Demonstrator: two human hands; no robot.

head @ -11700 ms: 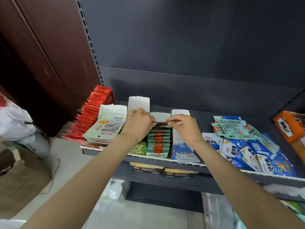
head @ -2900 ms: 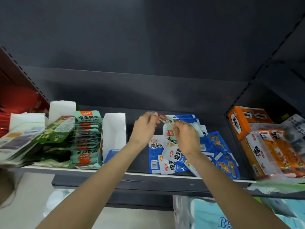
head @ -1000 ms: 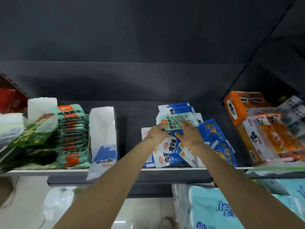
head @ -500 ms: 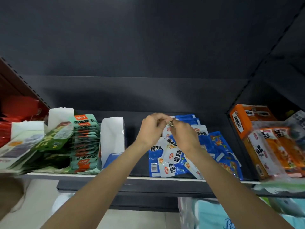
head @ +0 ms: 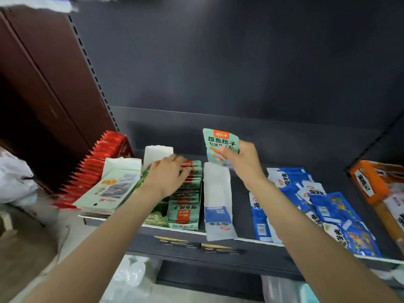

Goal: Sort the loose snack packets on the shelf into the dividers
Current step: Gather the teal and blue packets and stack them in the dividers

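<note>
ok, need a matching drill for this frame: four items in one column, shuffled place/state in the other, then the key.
Items:
1. green packet
2. left hand
3. blue packets
4. red packets

Place/state:
A. loose pile on the shelf, right of the white divider
B. held up in the right hand
C. standing row at the shelf's far left
D. resting on the filed row of green packets

Pairs: 1-B, 2-D, 3-A, 4-C

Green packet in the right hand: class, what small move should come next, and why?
Probably slot the green packet, held by the right hand, into the matching green row, where the left hand rests as if parting it.
</note>
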